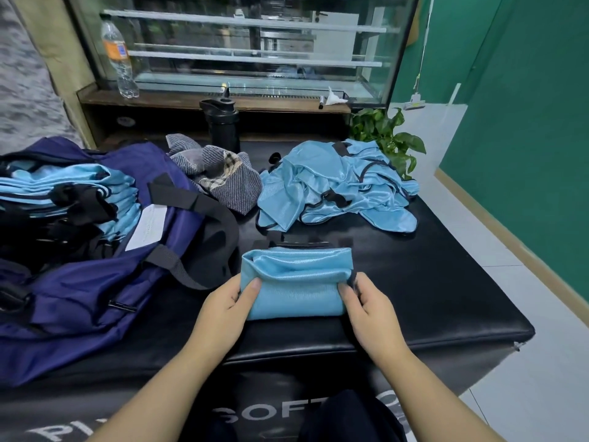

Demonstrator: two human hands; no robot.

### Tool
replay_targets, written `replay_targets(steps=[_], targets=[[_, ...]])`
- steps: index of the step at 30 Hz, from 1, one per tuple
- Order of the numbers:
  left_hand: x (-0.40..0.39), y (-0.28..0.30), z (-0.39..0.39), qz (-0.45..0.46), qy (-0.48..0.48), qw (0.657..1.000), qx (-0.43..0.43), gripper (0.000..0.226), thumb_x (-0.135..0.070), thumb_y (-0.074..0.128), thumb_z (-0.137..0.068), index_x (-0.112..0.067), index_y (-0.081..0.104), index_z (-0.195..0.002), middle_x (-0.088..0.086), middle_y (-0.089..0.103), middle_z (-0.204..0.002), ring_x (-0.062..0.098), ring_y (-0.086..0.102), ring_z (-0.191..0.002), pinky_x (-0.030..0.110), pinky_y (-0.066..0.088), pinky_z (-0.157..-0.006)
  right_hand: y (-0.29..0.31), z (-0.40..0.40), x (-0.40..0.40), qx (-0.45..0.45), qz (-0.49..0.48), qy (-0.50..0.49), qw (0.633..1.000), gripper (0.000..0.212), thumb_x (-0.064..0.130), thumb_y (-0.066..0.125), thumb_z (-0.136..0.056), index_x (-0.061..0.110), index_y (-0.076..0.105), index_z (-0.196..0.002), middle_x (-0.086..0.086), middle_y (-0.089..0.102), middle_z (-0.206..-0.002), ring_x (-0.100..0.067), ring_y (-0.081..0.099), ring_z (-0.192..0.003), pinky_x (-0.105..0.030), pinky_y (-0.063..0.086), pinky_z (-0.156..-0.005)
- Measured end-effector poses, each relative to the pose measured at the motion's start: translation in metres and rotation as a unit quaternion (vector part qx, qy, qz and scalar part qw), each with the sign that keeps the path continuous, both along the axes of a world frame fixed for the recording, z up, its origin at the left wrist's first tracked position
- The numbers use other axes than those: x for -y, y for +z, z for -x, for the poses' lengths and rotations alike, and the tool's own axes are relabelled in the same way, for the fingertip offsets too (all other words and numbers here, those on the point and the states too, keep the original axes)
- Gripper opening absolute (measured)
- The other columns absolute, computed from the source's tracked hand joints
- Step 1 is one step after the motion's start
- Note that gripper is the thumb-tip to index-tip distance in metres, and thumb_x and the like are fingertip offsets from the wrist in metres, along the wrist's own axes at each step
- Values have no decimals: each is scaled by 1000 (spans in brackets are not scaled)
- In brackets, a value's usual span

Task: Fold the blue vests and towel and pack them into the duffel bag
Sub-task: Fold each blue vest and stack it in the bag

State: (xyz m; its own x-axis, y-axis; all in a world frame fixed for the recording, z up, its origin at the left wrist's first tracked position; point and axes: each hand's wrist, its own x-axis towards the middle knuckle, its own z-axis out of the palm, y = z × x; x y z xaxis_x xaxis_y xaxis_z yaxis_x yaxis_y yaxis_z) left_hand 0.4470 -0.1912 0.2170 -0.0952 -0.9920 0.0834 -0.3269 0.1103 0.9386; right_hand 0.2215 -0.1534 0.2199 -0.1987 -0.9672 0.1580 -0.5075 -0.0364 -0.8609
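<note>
On counter [430,282]: both hands' fingers [251,287] pinch folded vest [296,282]; several vests packed in bag [79,282]; vest pile [334,183], towel [220,177] unfolded.

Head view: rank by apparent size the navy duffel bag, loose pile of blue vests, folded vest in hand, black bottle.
1. Navy nylon duffel bag, largest by far.
2. Loose pile of light-blue satin vests.
3. Folded light-blue vest, held at both ends by the left hand and right hand; nearer the camera, so it looks bigger than it is.
4. Black plastic bottle.
</note>
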Motion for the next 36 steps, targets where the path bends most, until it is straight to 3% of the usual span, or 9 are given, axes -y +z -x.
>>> replay_targets(steps=[4, 9, 14, 17, 22, 24, 27, 32, 36], targets=[[6, -3, 0, -13, 24, 999, 31, 20, -43, 52, -95, -31, 66, -88, 0, 69, -86, 17, 63, -81, 35, 48, -76, 2, -3, 10, -37, -40, -37, 998, 40, 36, 44, -98, 16, 29, -67, 6, 33, -59, -8, 29, -56, -27, 26, -53], [12, 6, 9, 2, 41, 989, 144, 13, -37, 49, -95, -42, 61, -95, -17, 67, -84, 3, 60, -81, 20, 44, -69, 7, -7, 28, -90, -98, -77, 988, 43, 39, 41, -99, 13, 30, -66, -1, 40, -61, -16, 33, -58, -33, 27, -54], [31, 7, 17, -67, 114, 960, 248, 27, -42, 58, -89, -18, 52, -99, -5, 60, -81, 15, 56, -74, 28, 36, -58, 12, -7, 46, -138, -180, -101, 969, 43, 36, 39, -98, 14, 32, -62, 0, 44, -63, -17, 38, -57, -31, 28, -50], [44, 13, 28, -136, 114, 927, 331, 39, -44, 54, -88, -7, 54, -100, 4, 62, -96, 22, 53, -76, 30, 36, -59, 15, -6, 55, -123, -224, -101, 962, 40, 36, 41, -96, 16, 36, -62, 1, 46, -65, -21, 44, -64, -30, 32, -53], [52, 31, 40, -185, 82, 918, 340, 23, -32, 55, -85, -11, 47, -82, 6, 55, -99, 24, 52, -82, 30, 37, -65, 29, -10, 57, -166, -250, -92, 949, 25, 32, 43, -95, 14, 42, -78, -3, 53, -85, -23, 50, -77, -31, 39, -64], [48, 36, 39, -159, 81, 928, 328, 24, -31, 57, -84, -10, 47, -80, 6, 55, -95, 24, 52, -82, 30, 37, -65, 45, -15, 51, -254, -222, -68, 939, 16, 25, 46, -94, 14, 42, -104, -6, 52, -110, -25, 51, -94, -34, 42, -75], [38, 49, 38, -87, 77, 958, 264, 19, -23, 56, -85, -6, 46, -87, 6, 56, -91, 24, 52, -79, 30, 36, -64, 74, -24, 42, -365, -62, 55, 927, 61, 23, 57, -87, 17, 28, -140, -2, 33, -142, -23, 33, -129, -36, 37, -102], [18, 91, 28, 27, 43, 967, 248, 12, -19, 58, -80, -19, 46, -81, -1, 60, -84, 24, 57, -82, 33, 39, -66, 131, -61, 28, -424, 35, 213, 880, 82, 18, 61, -85, 22, 12, -150, 6, 20, -155, -12, 0, -148, -47, -2, -119], [5, 128, 5, 87, 2, 953, 289, 18, -19, 64, -77, -27, 48, -73, -10, 58, -81, 16, 57, -82, 29, 38, -65, 161, -89, 31, -448, 8, 228, 864, 56, 17, 58, -86, 17, 33, -136, 0, 54, -124, -21, 45, -128, -55, -6, -116]])
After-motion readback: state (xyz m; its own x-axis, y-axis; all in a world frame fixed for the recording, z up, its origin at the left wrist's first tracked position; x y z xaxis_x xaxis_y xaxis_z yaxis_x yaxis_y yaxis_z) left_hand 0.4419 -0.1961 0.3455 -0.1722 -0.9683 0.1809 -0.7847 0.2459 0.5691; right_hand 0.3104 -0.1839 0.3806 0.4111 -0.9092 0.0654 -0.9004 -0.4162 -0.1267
